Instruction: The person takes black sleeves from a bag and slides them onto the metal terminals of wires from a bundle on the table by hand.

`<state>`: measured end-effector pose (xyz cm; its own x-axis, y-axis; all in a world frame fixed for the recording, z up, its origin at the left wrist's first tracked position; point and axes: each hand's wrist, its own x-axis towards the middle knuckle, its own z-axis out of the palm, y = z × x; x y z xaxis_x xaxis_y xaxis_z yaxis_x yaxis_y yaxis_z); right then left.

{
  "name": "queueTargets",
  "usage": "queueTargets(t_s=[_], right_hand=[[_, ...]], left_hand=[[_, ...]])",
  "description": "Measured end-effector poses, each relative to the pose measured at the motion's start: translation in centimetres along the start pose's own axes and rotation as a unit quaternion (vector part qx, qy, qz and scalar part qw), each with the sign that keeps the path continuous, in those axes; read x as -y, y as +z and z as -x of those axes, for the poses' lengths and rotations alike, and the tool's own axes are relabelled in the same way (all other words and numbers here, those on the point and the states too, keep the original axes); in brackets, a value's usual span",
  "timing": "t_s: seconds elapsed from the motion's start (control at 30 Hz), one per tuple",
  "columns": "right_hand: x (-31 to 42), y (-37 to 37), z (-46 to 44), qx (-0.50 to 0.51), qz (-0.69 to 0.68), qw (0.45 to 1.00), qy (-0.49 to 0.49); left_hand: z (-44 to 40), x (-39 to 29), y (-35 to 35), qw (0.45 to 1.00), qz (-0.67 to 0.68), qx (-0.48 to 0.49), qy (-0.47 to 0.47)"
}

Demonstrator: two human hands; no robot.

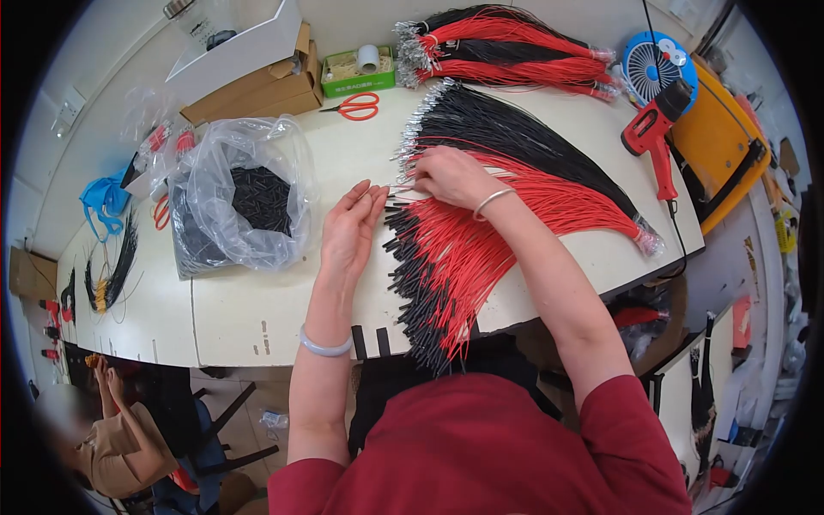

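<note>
My right hand (455,178) reaches over the fanned wire bundle, its fingers closed on the end of a red wire. Just to its left, my left hand (352,223) is palm up, with thumb and fingers pinched together close to that wire end; what they hold is too small to make out. Red wires (524,202) spread under my right forearm, many tipped with black sleeves (421,300) toward the table's front edge. Black wires (515,129) with silvery metal ends (410,129) lie behind them.
Left of my hands, a clear plastic bag (287,232) holds short black tubes (262,200). Red scissors (356,106), a green box (356,83) and more bundled wires (515,47) lie behind. A red heat gun (657,133) and blue fan (650,69) stand right. Another person (120,446) sits lower left.
</note>
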<state>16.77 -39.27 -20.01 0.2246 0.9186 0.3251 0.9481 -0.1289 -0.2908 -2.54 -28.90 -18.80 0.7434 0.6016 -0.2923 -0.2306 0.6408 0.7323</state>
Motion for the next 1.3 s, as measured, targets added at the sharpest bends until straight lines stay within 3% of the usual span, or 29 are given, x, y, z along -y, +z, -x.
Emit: queueTargets(t_s=[0.07,0.23,0.37,0.53,0.7,0.9,1.3], right_hand=[[0.2,0.0,-0.5,-0.008,0.039,0.998,-0.047],[1.2,-1.2,-0.3,0.071,0.045,0.995,0.050],[1.7,-2.5,1.0,-0.053,-0.189,0.981,-0.002],[2.7,-3.7,1.8,-0.033,-0.287,0.955,0.074],[2.5,-2.6,2.5,-0.050,-0.388,0.912,0.120],[2.1,-2.1,2.6,-0.060,-0.411,0.898,0.143],[2.3,-2.3,2.8,-0.051,-0.350,0.930,0.097]], left_hand=[[0.1,-0.3,0.0,1.000,0.005,-0.003,0.004],[0.5,-0.4,-0.5,0.999,-0.010,-0.035,0.016],[-0.2,-1.0,-1.3,0.998,-0.061,0.024,0.011],[-0.6,-0.5,0.2,0.987,-0.137,0.068,-0.037],[-1.2,0.1,1.9,0.992,-0.096,0.071,-0.041],[-1.8,1.1,1.6,0.992,-0.103,0.065,-0.030],[-1.6,1.3,1.3,0.986,-0.151,0.063,-0.017]])
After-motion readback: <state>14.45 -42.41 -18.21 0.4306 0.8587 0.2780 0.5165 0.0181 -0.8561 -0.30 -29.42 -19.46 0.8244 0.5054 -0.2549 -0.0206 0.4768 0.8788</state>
